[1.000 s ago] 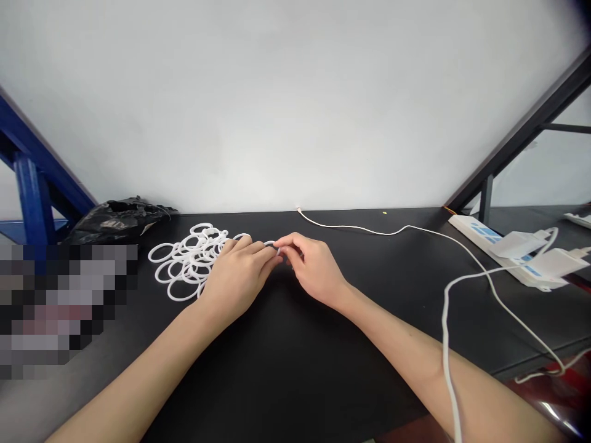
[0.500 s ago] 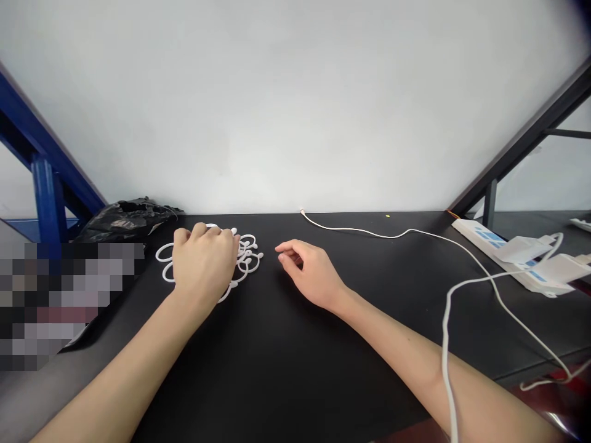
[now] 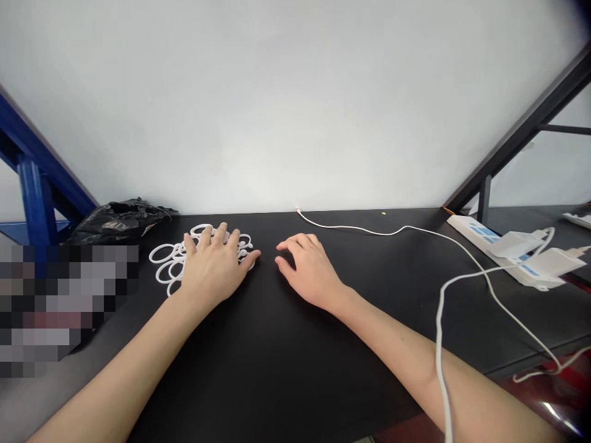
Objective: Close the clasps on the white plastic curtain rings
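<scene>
A pile of several white plastic rings [image 3: 167, 263] lies on the black table [image 3: 295, 344] at the back left. My left hand [image 3: 213, 266] lies flat on top of the pile with its fingers spread, covering most of the rings. My right hand [image 3: 308, 268] rests on the bare table just to the right of the pile, fingers loosely curved and apart, holding nothing.
A crumpled black plastic bag [image 3: 117, 219] sits behind the rings at the wall. A white cable [image 3: 443, 289] runs from the wall across the table and over my right forearm. A white power strip [image 3: 512, 249] with adapters lies at the right. Blue metal frame [image 3: 32, 184] at left.
Both hands first pinched one ring together. The left hand then moved onto the pile and now lies flat and spread; the right hand let go and lowered to the table.
</scene>
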{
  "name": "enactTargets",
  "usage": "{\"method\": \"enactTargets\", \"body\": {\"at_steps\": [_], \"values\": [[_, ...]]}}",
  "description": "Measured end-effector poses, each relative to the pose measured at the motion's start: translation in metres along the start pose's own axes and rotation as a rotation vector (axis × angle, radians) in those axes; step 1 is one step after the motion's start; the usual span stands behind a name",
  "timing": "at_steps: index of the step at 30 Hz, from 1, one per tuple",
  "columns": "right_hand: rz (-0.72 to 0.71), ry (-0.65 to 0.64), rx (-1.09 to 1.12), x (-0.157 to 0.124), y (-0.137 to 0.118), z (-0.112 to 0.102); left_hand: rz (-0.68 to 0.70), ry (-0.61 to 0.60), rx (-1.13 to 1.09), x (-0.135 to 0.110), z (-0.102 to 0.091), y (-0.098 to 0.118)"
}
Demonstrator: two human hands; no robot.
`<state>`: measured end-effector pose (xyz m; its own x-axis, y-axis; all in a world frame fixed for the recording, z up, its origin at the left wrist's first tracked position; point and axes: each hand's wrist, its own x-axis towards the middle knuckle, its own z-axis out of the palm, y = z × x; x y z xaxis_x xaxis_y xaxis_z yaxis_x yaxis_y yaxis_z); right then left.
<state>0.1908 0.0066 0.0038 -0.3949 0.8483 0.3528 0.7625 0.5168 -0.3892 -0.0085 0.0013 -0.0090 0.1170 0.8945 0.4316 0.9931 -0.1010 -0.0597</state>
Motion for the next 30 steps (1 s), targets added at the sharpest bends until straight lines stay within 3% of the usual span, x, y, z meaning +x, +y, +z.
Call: {"method": "enactTargets", "body": {"at_steps": [3, 6, 18, 21, 26, 30], "values": [[0.029, -0.055, -0.039, -0.001, 0.003, 0.002, -0.050, -0.082, -0.060, 0.000, 0.006, -0.003], [0.033, -0.099, -0.028, -0.001, 0.004, 0.003, -0.051, -0.082, -0.086, 0.000, 0.007, -0.004], [0.046, -0.126, 0.016, -0.001, 0.004, 0.002, -0.093, -0.190, -0.119, 0.002, 0.004, -0.004], [0.049, -0.126, 0.018, -0.001, 0.005, 0.001, -0.086, -0.139, -0.101, 0.000, 0.005, -0.003], [0.046, -0.133, 0.012, -0.001, 0.006, 0.001, -0.013, 0.044, -0.033, 0.000, -0.002, 0.004], [0.018, -0.126, -0.019, 0.000, 0.006, 0.002, 0.185, 0.093, -0.194, -0.001, -0.013, 0.017]]}}
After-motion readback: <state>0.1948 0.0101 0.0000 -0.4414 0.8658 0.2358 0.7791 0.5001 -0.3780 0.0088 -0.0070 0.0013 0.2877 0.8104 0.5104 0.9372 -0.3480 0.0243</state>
